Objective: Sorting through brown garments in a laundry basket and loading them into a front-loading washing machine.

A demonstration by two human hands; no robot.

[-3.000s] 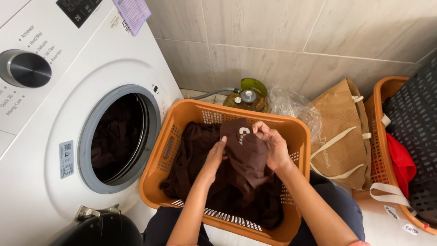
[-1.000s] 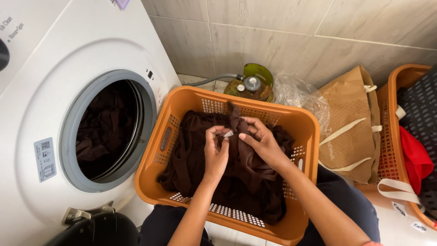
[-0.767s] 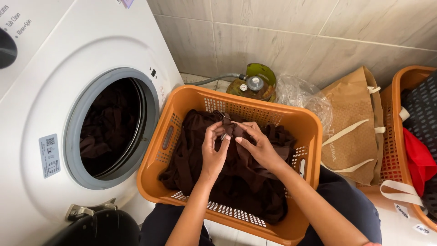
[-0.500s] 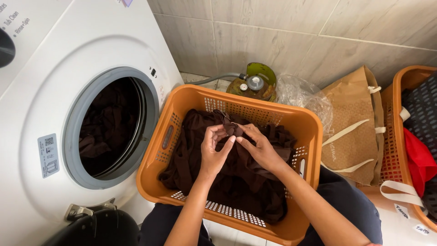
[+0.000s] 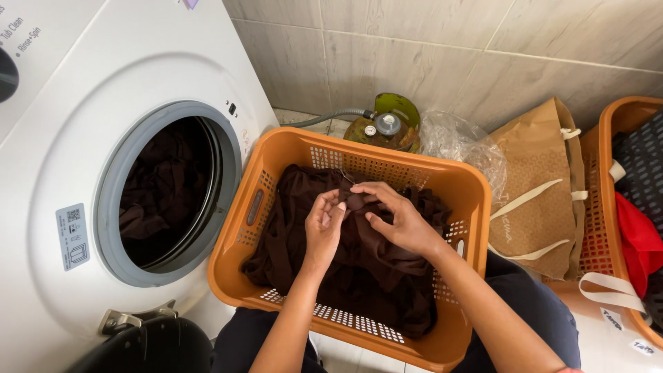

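Hands number two: left hand and right hand both pinch one dark brown garment inside one of two orange baskets.

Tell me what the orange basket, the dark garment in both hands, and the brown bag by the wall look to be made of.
Orange basket: moulded plastic, smooth and slightly glossy, with perforated grid walls.
Dark garment: soft brown cloth, matte, falling in loose folds; the fibre cannot be told. The left hand and right hand pinch it.
Brown bag: looks like kraft paper, creased, with pale woven straps.
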